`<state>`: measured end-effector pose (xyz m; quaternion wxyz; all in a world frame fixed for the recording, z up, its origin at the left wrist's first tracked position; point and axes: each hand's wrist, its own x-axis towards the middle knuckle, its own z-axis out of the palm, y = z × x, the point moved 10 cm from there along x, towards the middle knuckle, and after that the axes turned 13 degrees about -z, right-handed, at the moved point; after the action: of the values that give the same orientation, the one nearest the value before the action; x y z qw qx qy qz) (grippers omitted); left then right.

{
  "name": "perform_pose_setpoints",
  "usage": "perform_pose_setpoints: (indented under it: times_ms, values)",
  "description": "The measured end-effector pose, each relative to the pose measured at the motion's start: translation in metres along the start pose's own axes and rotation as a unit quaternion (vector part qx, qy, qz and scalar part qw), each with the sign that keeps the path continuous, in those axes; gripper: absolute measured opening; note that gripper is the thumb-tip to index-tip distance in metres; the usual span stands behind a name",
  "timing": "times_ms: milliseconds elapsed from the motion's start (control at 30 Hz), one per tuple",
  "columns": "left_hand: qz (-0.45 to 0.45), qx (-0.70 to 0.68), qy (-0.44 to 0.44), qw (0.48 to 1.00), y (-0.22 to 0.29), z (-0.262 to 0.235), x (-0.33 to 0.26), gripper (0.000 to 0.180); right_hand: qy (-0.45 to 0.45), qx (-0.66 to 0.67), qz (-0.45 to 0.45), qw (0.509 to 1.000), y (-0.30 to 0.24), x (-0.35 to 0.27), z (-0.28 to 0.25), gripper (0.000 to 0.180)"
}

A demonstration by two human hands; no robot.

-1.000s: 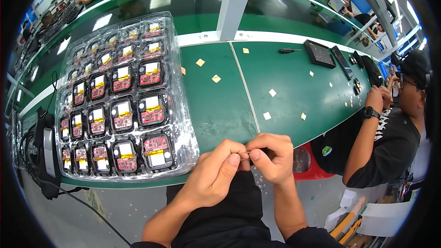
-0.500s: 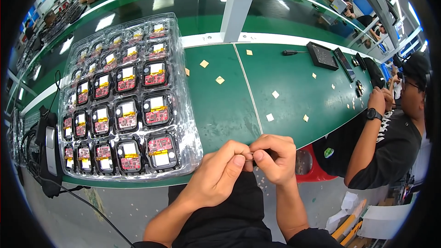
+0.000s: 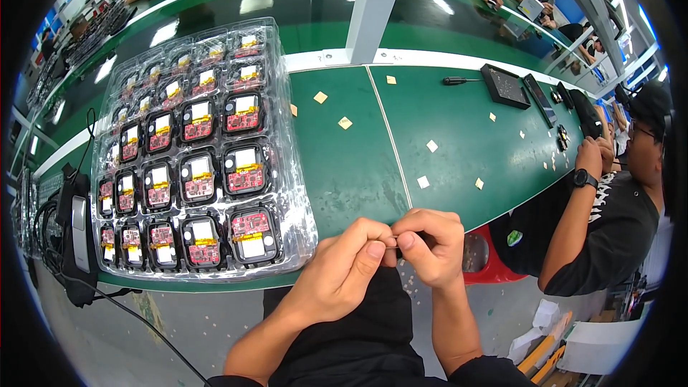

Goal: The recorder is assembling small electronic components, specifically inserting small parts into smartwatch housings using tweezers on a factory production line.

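Note:
My left hand [image 3: 342, 266] and my right hand [image 3: 436, 247] meet at the table's front edge, above my lap. Thumbs and forefingers of both are pinched together around something small and thin, mostly hidden by the fingertips; its kind cannot be made out. Left of my hands lies a clear plastic tray [image 3: 292, 233] whose pockets hold several black square device housings, such as the nearest one [image 3: 252, 235], with red circuit boards, silvery-white blocks and yellow tape. My left hand is close to the tray's near right corner.
Small pale squares, one nearby [image 3: 423, 182], are scattered over the green table [image 3: 344, 172]. A screwdriver [image 3: 454, 81] and a black parts box [image 3: 505, 87] lie at the back right. A grey post [image 3: 374, 11] rises behind. At right sits a co-worker [image 3: 609, 222]; a cable [image 3: 143, 319] hangs left.
My hands hold nearly the same pinch, with the view shifted very slightly. Across the far bench, a person's hand at the top right has moved to the right and down.

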<state>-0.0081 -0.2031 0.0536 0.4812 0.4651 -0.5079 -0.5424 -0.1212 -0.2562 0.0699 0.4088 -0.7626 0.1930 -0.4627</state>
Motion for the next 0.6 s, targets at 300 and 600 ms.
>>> perform_pose_setpoints:
  times_ms: [300, 600]
  values:
    - [0.002, 0.006, 0.003, 1.000, 0.0003, 0.0000, 0.0005, 0.025, 0.003, 0.002, 0.006, 1.000, 0.0010, 0.0008, -0.0006, 0.012]
    - [-0.004, 0.008, 0.002, 1.000, -0.0003, 0.0005, -0.0009, 0.024, 0.003, 0.007, 0.003, 1.000, 0.0006, -0.0008, -0.0007, 0.011]
